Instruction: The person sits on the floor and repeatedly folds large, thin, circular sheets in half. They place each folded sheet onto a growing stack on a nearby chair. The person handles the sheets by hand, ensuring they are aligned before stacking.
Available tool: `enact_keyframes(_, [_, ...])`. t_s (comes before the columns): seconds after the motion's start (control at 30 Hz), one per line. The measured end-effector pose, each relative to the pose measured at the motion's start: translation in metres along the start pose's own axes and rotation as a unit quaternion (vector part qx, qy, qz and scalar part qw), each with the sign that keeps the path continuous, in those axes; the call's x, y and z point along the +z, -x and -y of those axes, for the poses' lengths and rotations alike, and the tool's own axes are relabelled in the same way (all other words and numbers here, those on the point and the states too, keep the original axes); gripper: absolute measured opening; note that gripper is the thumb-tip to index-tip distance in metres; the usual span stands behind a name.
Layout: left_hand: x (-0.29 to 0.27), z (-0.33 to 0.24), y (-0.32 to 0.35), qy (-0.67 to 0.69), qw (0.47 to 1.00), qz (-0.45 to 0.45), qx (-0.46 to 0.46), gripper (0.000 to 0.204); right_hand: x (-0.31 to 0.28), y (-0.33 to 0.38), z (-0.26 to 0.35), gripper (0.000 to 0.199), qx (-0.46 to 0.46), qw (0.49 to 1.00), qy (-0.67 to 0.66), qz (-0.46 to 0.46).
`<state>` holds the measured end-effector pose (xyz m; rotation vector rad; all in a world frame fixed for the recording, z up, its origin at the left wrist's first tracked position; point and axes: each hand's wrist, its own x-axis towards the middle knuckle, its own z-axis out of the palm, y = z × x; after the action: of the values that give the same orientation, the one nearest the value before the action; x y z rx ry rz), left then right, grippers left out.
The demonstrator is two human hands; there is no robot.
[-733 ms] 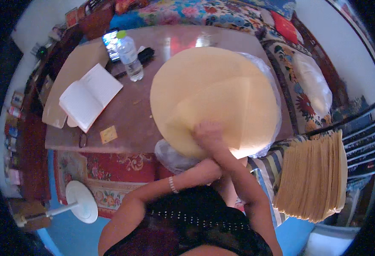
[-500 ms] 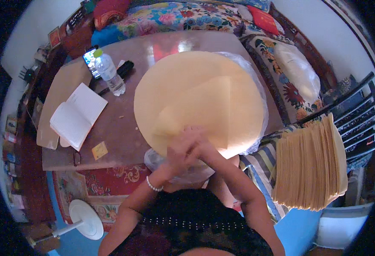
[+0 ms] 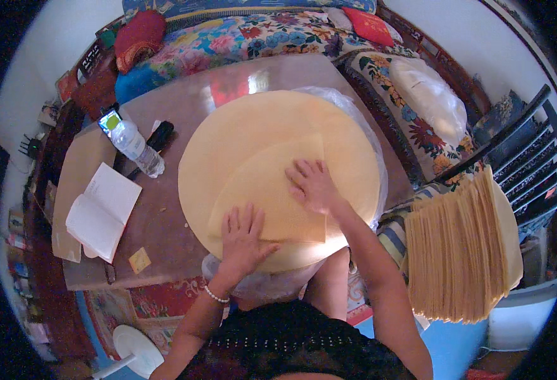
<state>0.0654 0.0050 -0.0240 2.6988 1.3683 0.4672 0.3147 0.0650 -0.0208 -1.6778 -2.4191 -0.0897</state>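
A big round pile of thin tan sheets (image 3: 228, 145) lies on the table near me, with clear plastic under its edge. On top rests a folded, wedge-shaped tan sheet (image 3: 291, 221), its straight side toward the right. My left hand (image 3: 244, 240), with a white bead bracelet at the wrist, lies on the sheet's near left part, fingers spread. Farther right, my right hand (image 3: 313, 187) presses on the sheet near its straight edge, fingers apart and slightly bent. Neither hand grips anything. I cannot tell how many layers the fold has.
Right of me, a dense stack of folded tan sheets (image 3: 459, 253) stands on a striped cloth beside a black chair (image 3: 538, 152). On the table's left are a water bottle (image 3: 138, 149), a phone (image 3: 109, 120), an open notebook (image 3: 104, 209) and a small yellow card (image 3: 140, 260).
My hands were together and blurred at the pile's near edge. They have parted and moved forward, lying flat on the folded sheet. The whole view has shifted slightly.
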Motion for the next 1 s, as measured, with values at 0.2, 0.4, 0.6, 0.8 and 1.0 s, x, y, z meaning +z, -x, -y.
enact_keyframes(0.2, [0.001, -0.008, 0.002, -0.018, 0.999, 0.027, 0.002, 0.077, 0.015, -0.041, -0.048, 0.054, 0.2, 0.978, 0.026, -0.055])
enact_keyframes(0.4, [0.013, -0.032, -0.006, -0.023, 0.992, 0.065, 0.103, 0.068, 0.075, -0.01, -0.035, 0.06, 0.215, 0.928, -0.14, -0.268])
enact_keyframes(0.6, [-0.001, -0.077, -0.002, -0.025, 0.996, 0.046, 0.07, 0.069, 0.086, 0.0, -0.013, 0.044, 0.297, 0.895, -0.253, -0.216])
enact_keyframes(0.8, [0.031, -0.039, 0.015, 0.114, 0.965, -0.146, 0.188, 0.055, -0.062, 0.027, 0.03, 0.035, 0.331, 0.867, -0.328, -0.178])
enact_keyframes(1.0, [-0.005, -0.025, -0.05, 0.16, 0.927, -0.243, 0.238, 0.03, -0.169, 0.066, 0.022, 0.021, 0.318, 0.795, -0.269, -0.44])
